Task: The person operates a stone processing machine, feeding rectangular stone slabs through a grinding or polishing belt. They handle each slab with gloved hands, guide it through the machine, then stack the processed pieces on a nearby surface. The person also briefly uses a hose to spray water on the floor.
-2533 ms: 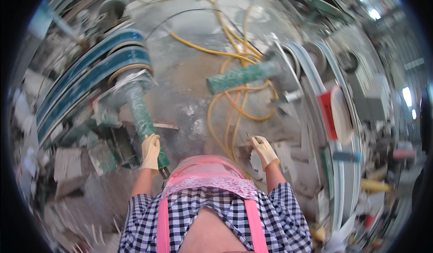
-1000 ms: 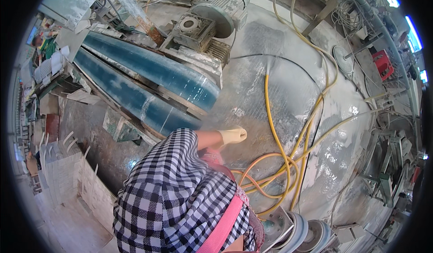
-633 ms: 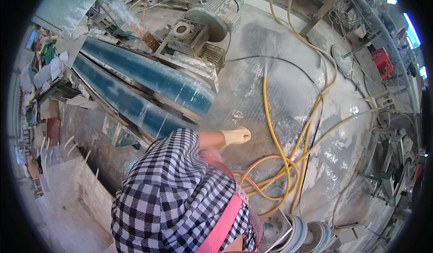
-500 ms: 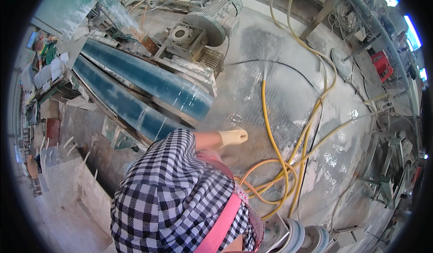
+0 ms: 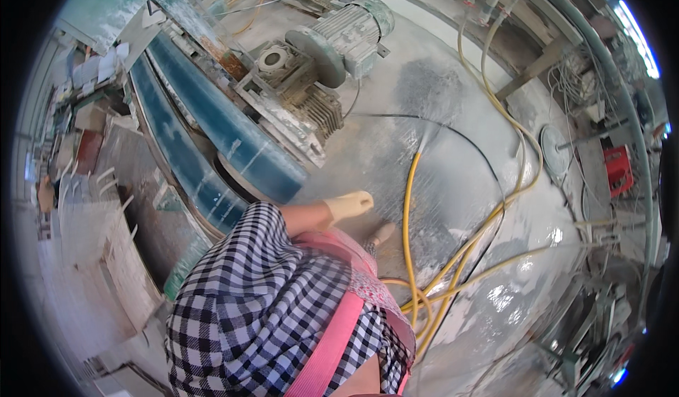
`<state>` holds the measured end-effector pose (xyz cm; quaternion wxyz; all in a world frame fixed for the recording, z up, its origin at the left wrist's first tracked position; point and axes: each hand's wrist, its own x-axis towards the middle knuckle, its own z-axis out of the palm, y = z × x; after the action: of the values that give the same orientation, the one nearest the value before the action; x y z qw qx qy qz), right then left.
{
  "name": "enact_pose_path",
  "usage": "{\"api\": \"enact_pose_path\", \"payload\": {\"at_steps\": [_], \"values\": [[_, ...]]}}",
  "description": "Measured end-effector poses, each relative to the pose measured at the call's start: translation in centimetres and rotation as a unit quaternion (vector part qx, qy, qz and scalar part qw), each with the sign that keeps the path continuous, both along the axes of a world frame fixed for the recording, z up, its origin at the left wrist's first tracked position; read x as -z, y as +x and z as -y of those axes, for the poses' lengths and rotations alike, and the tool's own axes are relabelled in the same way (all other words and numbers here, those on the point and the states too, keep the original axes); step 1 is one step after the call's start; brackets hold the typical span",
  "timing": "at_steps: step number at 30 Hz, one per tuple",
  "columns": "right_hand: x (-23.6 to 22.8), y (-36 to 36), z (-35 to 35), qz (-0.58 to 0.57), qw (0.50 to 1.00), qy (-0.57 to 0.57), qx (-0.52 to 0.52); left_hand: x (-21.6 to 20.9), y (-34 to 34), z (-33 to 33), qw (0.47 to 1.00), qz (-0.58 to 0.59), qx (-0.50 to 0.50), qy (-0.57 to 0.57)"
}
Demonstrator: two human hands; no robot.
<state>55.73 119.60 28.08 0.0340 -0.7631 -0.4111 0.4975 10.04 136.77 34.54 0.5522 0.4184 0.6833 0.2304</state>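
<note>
My left hand (image 5: 349, 205), in a cream glove, is stretched out over the wet floor with its fingers curled in. Nothing shows inside the curl. Close by on its left is the end of a blue conveyor belt (image 5: 265, 167). To its right, a yellow hose (image 5: 408, 220) lies on the floor, and water sprays from its far end. My right hand is out of sight; only some bare skin of an arm (image 5: 362, 378) shows at the lower edge. A checkered sleeve (image 5: 244, 284) and a pink strap (image 5: 331, 344) fill the lower middle.
A grey motor with a gearbox (image 5: 346, 33) stands beyond the belts. More yellow hoses (image 5: 520, 149) and a black cable (image 5: 488, 158) cross the wet floor (image 5: 460, 199). A red crate (image 5: 618, 170) is at the right. Below my hand, a shoe (image 5: 384, 233) rests on the floor.
The view has turned, so the belts and motor sit differently in it. My left hand appears slightly farther left and higher, still curled. A shoe has come into sight beneath it.
</note>
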Motion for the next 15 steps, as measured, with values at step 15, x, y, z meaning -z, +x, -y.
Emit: {"api": "enact_pose_path", "payload": {"at_steps": [15], "values": [[17.6, -2.7, -37.1, -0.016, 0.999, -0.020, -0.035, 9.7, 7.3, -8.8, 0.996, 0.016, -0.048, -0.070]]}}
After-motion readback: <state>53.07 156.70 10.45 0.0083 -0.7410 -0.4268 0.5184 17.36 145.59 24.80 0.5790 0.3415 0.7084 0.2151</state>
